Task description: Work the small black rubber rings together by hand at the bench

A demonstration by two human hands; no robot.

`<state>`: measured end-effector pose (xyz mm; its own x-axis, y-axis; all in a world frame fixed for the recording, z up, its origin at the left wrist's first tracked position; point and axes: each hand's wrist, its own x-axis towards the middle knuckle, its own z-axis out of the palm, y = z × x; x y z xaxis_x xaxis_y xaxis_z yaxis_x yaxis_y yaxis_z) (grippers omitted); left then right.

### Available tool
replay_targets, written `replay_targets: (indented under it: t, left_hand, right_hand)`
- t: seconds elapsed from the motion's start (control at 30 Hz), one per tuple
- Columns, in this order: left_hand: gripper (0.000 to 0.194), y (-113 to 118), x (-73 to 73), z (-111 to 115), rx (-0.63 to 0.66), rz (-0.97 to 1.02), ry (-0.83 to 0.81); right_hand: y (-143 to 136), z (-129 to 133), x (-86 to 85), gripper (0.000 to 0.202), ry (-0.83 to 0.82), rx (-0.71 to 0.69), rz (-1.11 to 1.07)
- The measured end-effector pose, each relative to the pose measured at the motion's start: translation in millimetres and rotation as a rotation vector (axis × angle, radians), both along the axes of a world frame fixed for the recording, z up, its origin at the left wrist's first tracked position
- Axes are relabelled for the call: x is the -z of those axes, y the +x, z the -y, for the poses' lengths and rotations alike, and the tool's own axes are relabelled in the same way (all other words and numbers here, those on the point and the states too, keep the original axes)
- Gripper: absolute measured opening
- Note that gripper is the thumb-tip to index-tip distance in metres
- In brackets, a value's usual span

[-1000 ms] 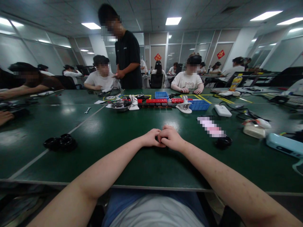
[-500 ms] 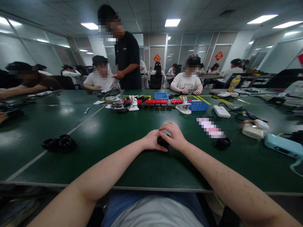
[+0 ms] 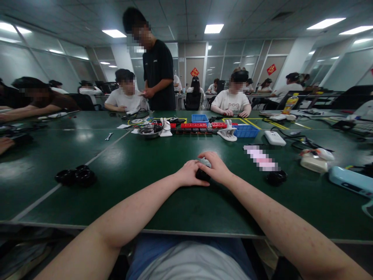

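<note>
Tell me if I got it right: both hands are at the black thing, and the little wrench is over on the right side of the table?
Not quite: the little wrench is over on the left side of the table, as the head view shows. The left hand and right hand are indeed at the black thing.

Dim light, glare on tabletop (image 3: pixel 157 155)

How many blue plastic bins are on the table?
2 that I can see. One blue bin sits just behind the row of red pieces; the other is right of the right-hand white clamp. More may be hidden.
</note>
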<state>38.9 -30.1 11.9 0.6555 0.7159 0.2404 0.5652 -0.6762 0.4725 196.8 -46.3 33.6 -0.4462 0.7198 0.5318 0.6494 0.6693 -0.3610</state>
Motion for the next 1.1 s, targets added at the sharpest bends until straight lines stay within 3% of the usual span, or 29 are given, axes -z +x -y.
replay_targets:
  t: [0.33, 0.53, 0.8, 0.97, 1.1]
  left_hand:
    - [0.07, -1.5, -1.0, -1.0, 0.027, -0.062, 0.084]
    - [0.058, -1.8, -3.9, -1.8, 0.016, -0.052, 0.065]
    - [0.047, -2.8, 2.5, -11.6, -0.274, -0.076, 0.106]
    - [0.046, -5.1, 0.4, -14.1, -0.327, -0.083, 0.123]
    - [0.046, -4.3, 0.2, -12.2, -0.335, -0.047, 0.104]
  right_hand:
    - [6.6, -10.0, 3.0, 0.029, -0.059, -0.007, -0.073]
    - [9.1, -13.5, 3.6, 0.027, -0.101, 0.015, -0.07]
    - [3.6, -11.6, 5.2, 0.031, -0.157, 0.144, -0.019]
    - [-2.1, -12.7, 14.4, 0.033, -0.228, 0.158, -0.089]
    - [-5.2, -9.5, 11.5, 0.024, -0.238, 0.07, -0.126]
